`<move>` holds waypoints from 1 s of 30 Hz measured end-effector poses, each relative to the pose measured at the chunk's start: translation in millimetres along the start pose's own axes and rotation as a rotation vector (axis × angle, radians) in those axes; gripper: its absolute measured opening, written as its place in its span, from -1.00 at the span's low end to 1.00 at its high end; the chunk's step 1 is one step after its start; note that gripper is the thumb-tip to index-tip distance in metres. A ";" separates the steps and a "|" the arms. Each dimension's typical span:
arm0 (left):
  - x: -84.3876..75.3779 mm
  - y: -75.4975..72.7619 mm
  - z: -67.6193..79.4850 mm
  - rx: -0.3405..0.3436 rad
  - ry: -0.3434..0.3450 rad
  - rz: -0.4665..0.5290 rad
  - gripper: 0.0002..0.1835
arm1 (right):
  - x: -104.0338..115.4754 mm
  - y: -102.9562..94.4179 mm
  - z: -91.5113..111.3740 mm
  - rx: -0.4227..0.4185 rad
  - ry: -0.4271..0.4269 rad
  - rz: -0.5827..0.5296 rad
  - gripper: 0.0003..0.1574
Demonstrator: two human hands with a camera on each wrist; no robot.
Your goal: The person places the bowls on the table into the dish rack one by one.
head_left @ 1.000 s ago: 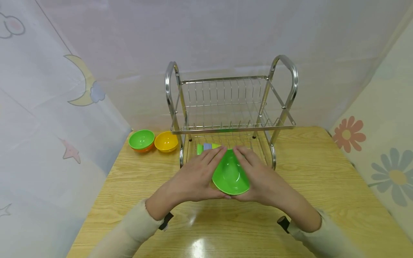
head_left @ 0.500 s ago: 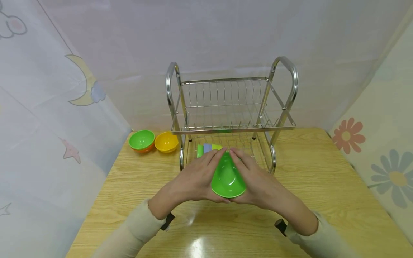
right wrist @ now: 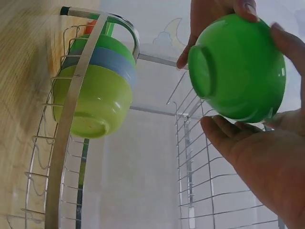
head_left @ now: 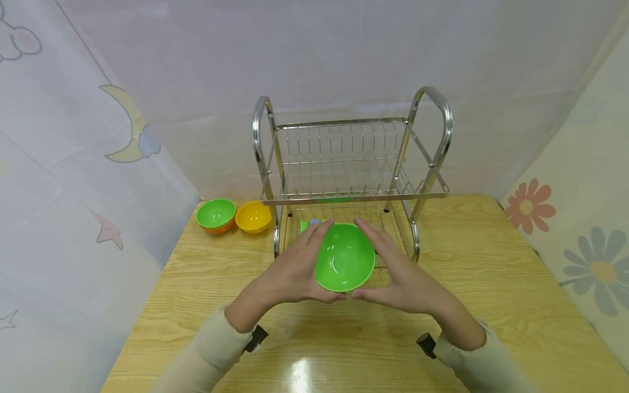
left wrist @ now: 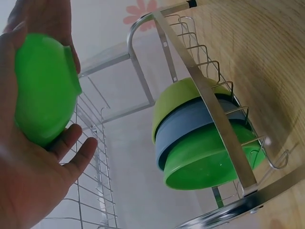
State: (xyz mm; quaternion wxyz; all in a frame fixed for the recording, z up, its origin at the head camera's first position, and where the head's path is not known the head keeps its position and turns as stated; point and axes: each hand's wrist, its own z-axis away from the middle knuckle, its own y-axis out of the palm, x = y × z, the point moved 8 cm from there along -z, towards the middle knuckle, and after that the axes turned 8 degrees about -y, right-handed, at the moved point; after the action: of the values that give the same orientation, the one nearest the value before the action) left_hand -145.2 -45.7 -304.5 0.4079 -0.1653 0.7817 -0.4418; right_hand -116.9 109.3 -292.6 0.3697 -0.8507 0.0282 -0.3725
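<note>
A green bowl (head_left: 345, 257) is held up in front of the dish rack (head_left: 447, 117), its hollow towards the head camera. My left hand (head_left: 290, 273) grips its left side, with the thumb under the near rim. My right hand (head_left: 410, 281) spans the right side, fingertips at the far rim and thumb at the near edge, a gap showing beside the palm. From the right wrist view, the bowl's foot and outer wall show between both hands. On the rack's lower shelf, a yellow-green bowl (left wrist: 176, 98), a blue bowl (left wrist: 186, 125) and another green bowl (left wrist: 202, 162) lie nested sideways.
At the table's left back, a green bowl (head_left: 216, 212) sits in an orange bowl (head_left: 222, 228), beside a yellow bowl (head_left: 253, 217). The wooden table (head_left: 491, 262) meets patterned cloth walls (head_left: 344, 60). The rack's upper tier rises behind the hands.
The held green bowl has turned between the hands, and more of its round opening shows now. The right hand's fingers and thumb have spread apart. Rack and other bowls stay put.
</note>
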 end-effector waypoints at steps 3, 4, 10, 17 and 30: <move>1.4 -0.7 -0.2 -0.018 -0.026 0.071 0.48 | -2.0 -5.8 -0.3 -0.057 -0.008 -0.139 0.39; 1.6 -0.8 -0.3 -0.026 -0.033 0.090 0.48 | -2.5 -7.4 -0.4 -0.080 -0.012 -0.189 0.33; -0.9 1.6 -1.3 -0.099 -0.058 0.150 0.48 | -6.3 -10.2 -1.0 -0.256 -0.072 -0.410 0.00; -8.6 8.3 -3.4 -0.127 -0.105 0.225 0.46 | -6.3 -2.9 -6.3 -0.410 -0.104 -0.495 -0.05; -17.3 18.5 -7.0 -0.125 -0.144 0.265 0.48 | -1.8 -5.8 -10.2 -0.612 -0.194 -0.561 -0.29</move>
State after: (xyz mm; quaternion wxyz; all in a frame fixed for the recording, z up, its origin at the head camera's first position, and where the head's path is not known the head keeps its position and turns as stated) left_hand -138.3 -20.8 -309.3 0.5066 -0.1172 0.7914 -0.3215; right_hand -126.2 107.8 -285.3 -0.0143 -0.9271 -0.1299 -0.3513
